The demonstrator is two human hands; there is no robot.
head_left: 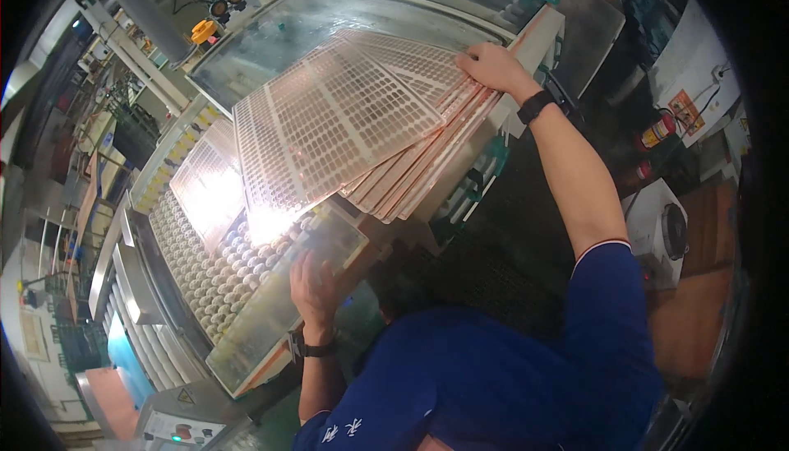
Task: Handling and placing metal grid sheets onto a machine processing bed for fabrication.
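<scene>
My right hand (496,71) is closed on the far right corner of a stack of thin copper-coloured circuit board panels (427,173). A large panel (329,114) with rows of small openings lies askew across the top of the stack, its left part reaching out over the rollers. My left hand (314,288) is apart from the panels, beside the edge of a clear cover plate (283,307), its fingers stretched out with nothing visible in them. Farther left, another panel (207,180) rests on the rollers, partly washed out by glare.
Rows of pale conveyor rollers (218,286) run beneath the panels at left. Behind the stack spreads a wide glassy machine cover (279,48). A control panel with buttons (181,432) sits at lower left. A fire extinguisher (657,130) and a white box-shaped device (657,229) stand at right.
</scene>
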